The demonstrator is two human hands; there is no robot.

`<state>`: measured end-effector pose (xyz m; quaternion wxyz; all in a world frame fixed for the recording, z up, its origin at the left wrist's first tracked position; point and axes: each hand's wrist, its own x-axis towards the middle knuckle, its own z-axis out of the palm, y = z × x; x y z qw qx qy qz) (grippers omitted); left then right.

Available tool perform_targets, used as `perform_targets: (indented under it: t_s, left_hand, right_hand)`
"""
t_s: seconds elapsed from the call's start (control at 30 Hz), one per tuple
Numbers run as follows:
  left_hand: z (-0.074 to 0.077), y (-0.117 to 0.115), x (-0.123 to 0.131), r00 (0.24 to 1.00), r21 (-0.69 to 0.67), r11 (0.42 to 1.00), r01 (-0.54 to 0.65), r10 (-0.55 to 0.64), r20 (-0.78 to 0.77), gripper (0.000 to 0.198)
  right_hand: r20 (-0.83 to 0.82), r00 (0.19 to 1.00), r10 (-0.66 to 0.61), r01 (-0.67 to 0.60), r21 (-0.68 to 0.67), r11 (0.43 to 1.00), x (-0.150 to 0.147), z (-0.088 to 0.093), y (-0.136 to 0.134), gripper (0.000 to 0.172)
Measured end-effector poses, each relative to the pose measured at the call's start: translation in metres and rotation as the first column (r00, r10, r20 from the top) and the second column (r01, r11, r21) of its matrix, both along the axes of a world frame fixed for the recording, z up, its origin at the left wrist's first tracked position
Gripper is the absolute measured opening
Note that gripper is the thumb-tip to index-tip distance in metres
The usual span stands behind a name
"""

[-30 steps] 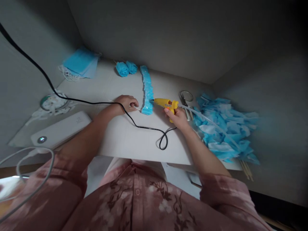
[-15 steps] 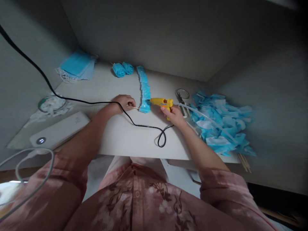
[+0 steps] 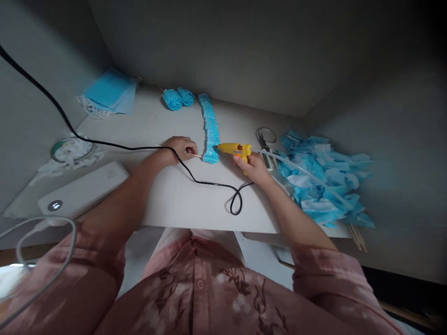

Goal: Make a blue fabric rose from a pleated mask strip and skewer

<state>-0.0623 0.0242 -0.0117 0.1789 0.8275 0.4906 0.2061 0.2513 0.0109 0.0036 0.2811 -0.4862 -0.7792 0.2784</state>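
As a blue strip (image 3: 211,130) ran front to back between them, the left hand (image 3: 181,148), nearer, pinched a stick (image 3: 197,156) at the strip's front end, the right hand (image 3: 256,167) clasping a glue gun (image 3: 234,149).

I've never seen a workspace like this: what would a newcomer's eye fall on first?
Probably the bright yellow glue gun, held in the right hand near the middle of the white table and pointed at a ruffled blue strip. Next, the big heap of blue scraps at the table's right side. The left hand holds a thin stick by the strip's near end.
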Motion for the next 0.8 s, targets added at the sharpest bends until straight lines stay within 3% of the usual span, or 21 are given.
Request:
perform_targets:
  t_s: [0.8]
  left_hand:
    - [-0.0008,0.0013,0.0013,1.000,0.003,1.000,-0.010,0.010,-0.024,0.012]
  right_hand:
    - [0.126,0.991,-0.032,0.024,0.060,0.998,-0.0022,-0.0016,-0.0001,0.049]
